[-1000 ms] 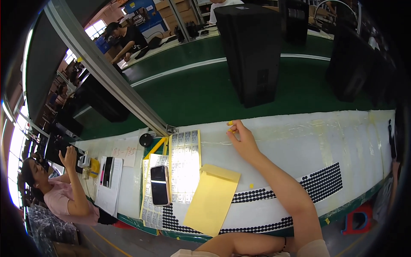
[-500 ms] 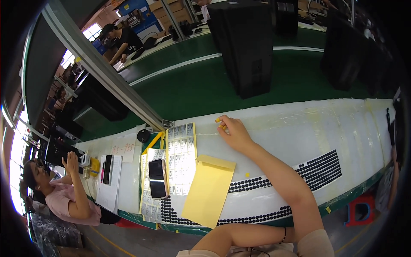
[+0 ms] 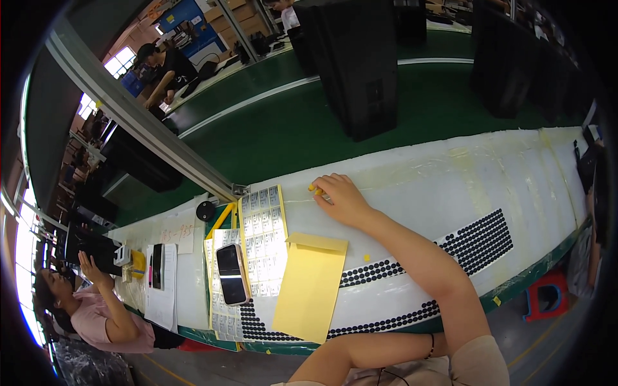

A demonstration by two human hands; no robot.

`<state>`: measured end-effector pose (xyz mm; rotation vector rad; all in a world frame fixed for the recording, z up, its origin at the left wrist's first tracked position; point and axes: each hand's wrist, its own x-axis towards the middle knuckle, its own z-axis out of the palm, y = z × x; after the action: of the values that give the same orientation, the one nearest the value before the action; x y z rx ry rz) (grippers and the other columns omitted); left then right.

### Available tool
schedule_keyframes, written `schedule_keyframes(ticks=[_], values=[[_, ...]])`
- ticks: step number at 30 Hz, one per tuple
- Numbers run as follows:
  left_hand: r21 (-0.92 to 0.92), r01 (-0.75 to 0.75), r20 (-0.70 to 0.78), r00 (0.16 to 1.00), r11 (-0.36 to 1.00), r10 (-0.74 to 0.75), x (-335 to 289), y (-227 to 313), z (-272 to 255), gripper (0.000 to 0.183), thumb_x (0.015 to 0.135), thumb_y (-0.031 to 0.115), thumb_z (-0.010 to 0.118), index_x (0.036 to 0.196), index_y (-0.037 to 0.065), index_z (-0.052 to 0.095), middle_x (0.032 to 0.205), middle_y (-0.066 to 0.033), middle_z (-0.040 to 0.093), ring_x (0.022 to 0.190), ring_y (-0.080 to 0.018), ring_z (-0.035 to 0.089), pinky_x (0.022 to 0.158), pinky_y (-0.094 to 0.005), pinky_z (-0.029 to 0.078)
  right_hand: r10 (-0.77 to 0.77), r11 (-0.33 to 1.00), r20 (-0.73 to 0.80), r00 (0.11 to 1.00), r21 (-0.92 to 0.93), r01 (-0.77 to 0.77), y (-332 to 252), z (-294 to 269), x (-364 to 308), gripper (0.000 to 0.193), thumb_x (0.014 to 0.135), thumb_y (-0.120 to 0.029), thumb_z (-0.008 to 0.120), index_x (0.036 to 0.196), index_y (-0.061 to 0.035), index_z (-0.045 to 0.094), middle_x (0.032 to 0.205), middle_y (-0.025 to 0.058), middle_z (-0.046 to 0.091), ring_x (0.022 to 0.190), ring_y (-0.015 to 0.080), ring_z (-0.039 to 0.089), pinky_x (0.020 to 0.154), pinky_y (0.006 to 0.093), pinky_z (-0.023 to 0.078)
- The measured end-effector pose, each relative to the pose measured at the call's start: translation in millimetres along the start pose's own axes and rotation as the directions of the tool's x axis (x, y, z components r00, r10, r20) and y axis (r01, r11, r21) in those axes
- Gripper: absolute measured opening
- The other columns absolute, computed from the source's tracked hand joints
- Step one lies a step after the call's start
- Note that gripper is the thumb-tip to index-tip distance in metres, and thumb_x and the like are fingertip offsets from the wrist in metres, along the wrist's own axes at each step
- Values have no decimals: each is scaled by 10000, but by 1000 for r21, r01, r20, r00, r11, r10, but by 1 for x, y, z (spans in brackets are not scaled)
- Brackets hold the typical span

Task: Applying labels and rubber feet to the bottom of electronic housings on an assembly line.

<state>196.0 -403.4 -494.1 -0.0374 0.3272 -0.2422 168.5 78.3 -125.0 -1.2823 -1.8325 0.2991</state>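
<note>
My right hand (image 3: 342,201) rests on the white-covered table, palm down, fingers loosely bent and thumb apart from them. Yellow coverings or bits show at two fingertips; nothing else is seen in it. My left forearm crosses low in front of me, a dark beaded bracelet (image 3: 432,346) at its wrist. That hand is tucked behind my right arm, so its fingers are hidden. Left of my right hand lie sheets of printed silver labels (image 3: 265,215). A yellow envelope (image 3: 310,283) overlaps them, and a smartphone (image 3: 232,275) lies on top. Sheets of black round dots (image 3: 479,241) stretch under my right arm.
Tall black cabinets (image 3: 353,71) stand on the green surface (image 3: 270,135) beyond the table. A metal post (image 3: 148,122) rises at its left. A co-worker in pink (image 3: 106,315) sits at left, hands raised, beside papers (image 3: 161,299). A red stool (image 3: 546,296) stands at right.
The whole view has shifted slightly, moving most things a little left. My right hand stays at nearly the same place on the table, its fingers bent a little more.
</note>
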Motion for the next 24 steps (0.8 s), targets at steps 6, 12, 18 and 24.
schedule_keyframes(ticks=[6,12,18,24], values=[[156,-120,18,993,981,118,14,-13,-22,412,1054,198,187,1423,130,358,1464,-77,384,1293,-105,425,1060,-249,377,-31,999,-3,1000,-36,31,2,2,1,118,853,-129,604,950,-64,584,926,69,613,936,246,552,922,381,389],[139,-22,-82,996,990,34,16,-14,-21,401,1055,213,216,1419,123,357,1463,-77,380,1292,-106,421,1056,-251,381,-38,999,-9,999,-37,37,3,2,0,94,852,-133,609,918,-68,596,917,61,600,911,233,542,909,375,390],[131,22,-115,993,991,-7,15,-13,-17,397,1055,223,232,1417,119,356,1464,-76,376,1295,-108,416,1057,-254,380,-51,998,-14,999,-40,51,4,4,-2,82,858,-134,599,912,-72,603,912,52,589,918,227,538,910,375,388],[129,31,-68,997,991,-23,8,-8,-10,398,1054,228,236,1419,118,352,1469,-75,369,1302,-112,406,1065,-258,368,-54,998,-10,998,-46,53,3,4,-2,85,862,-140,596,914,-74,608,913,53,586,918,225,537,913,374,386]])
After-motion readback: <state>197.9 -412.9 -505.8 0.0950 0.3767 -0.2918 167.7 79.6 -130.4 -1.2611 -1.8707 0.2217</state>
